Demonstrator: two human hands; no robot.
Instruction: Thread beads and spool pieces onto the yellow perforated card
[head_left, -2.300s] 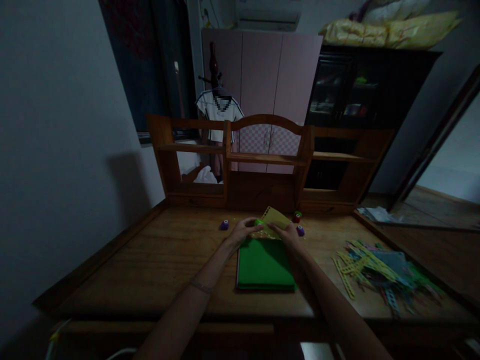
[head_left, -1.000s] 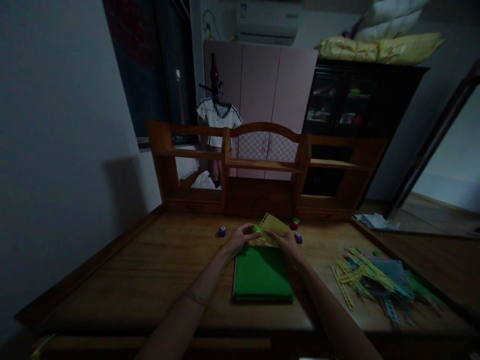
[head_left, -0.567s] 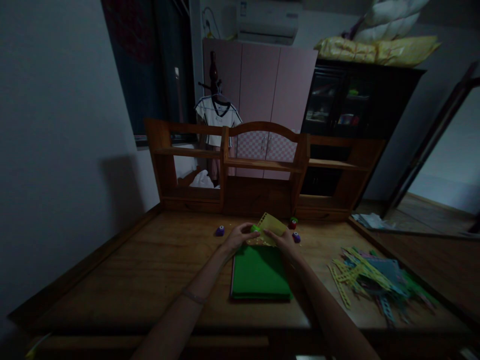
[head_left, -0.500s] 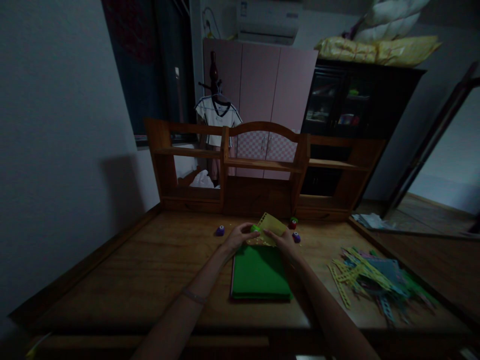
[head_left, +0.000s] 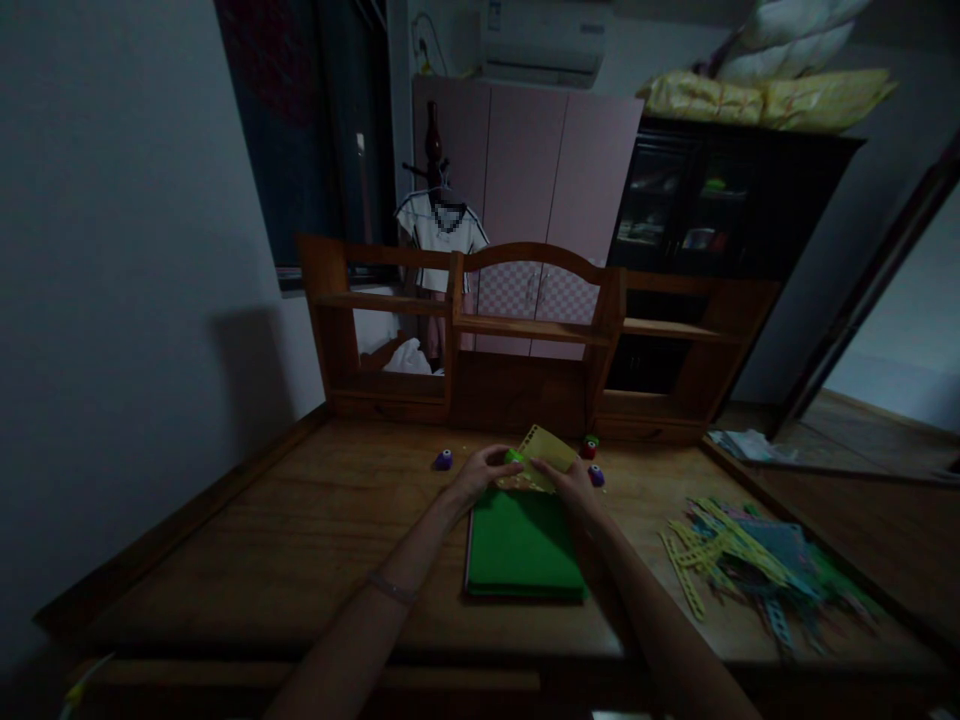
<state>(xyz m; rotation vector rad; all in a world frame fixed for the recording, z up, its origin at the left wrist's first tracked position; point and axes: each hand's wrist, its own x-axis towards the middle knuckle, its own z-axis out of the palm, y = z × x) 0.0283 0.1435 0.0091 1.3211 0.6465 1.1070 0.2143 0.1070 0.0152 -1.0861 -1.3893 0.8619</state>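
With the left hand (head_left: 476, 474) gripping the small green punch (head_left: 514, 456) and the right hand (head_left: 574, 486) pinching the yellow sheet (head_left: 553, 447), just beyond the green pad (head_left: 525, 548) on the bench (head_left: 322, 520), hold the sheet's holed edge level and square to the punch.

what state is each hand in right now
Left hand: closed, holding the small green object.
Right hand: closed, holding the yellow card.

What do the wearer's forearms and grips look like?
No sleeve shows on the left forearm or right forearm. Left grip and right grip look ungloved. A thin band crosses the left forearm; its colour is too dark to tell.
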